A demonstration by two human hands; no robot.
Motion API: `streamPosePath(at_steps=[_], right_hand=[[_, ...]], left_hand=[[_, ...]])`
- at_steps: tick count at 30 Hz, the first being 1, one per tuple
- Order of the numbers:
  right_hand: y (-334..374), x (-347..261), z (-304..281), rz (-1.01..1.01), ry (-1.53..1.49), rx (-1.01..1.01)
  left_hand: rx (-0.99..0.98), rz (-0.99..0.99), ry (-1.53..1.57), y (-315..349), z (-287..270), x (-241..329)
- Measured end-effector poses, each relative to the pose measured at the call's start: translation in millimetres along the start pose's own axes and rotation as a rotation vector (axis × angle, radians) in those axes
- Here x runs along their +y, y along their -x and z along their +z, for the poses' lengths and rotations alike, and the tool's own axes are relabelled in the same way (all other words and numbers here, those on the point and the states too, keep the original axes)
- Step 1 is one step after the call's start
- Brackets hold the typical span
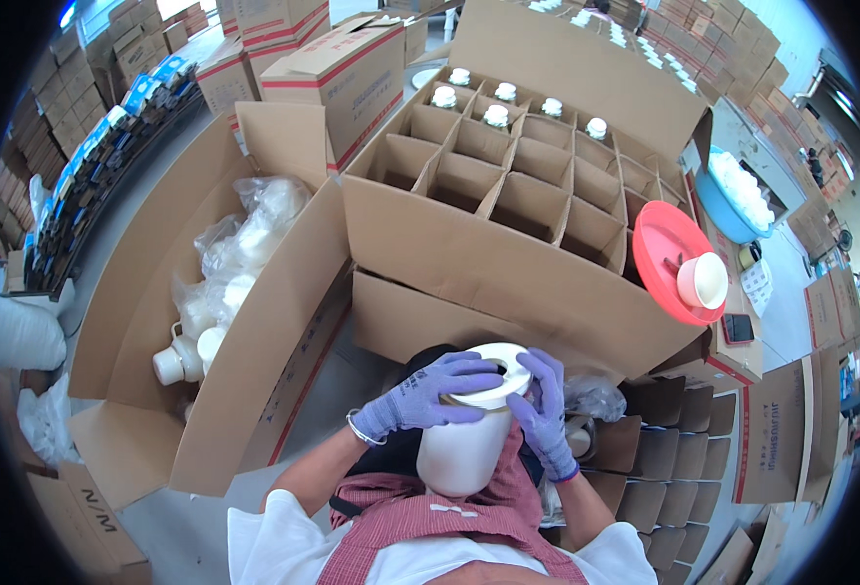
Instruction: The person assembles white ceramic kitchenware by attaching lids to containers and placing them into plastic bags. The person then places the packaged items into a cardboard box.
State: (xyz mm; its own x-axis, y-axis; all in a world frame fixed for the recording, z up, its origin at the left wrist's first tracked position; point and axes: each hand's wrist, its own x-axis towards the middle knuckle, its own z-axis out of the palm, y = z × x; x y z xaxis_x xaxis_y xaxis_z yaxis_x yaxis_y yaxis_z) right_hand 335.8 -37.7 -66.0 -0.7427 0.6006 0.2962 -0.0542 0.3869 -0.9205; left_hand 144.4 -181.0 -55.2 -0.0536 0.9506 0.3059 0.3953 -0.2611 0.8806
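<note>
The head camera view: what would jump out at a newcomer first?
First, the bright red dish with a white cup on it, at the big divided carton's near right corner. Then the purple-gloved left hand and right hand on a pale canister, low in the middle. White-capped bottles stand in the carton's far compartments.

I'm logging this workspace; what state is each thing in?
Left hand: gloved, on white canister
Right hand: gloved, on white canister
White canister: top opening showing
Divided carton: open, partly filled
Left carton: open, holding containers
Red dish: holding a white cup
Blue basin: heaped with white items
Phone: lying flat
</note>
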Motion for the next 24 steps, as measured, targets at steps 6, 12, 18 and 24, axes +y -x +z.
streamPosePath(at_steps=[6, 12, 18, 24], right_hand=[[-81, -58, 7, -0.758, 0.732, -0.079], [-116, -38, -28, -0.233, 0.171, -0.144], [-269, -70, -90, -0.127, 1.054, 0.058], [-452, -28, -129, 0.051, 1.289, -0.213]], left_hand=[[0.416, -0.303, 1.019, -22, -11, 27], [0.345, 0.589, -0.695, -76, -26, 28], [0.589, 0.332, -0.850, -166, -114, -16], [0.675, 0.100, -0.990, -198, -127, -62]])
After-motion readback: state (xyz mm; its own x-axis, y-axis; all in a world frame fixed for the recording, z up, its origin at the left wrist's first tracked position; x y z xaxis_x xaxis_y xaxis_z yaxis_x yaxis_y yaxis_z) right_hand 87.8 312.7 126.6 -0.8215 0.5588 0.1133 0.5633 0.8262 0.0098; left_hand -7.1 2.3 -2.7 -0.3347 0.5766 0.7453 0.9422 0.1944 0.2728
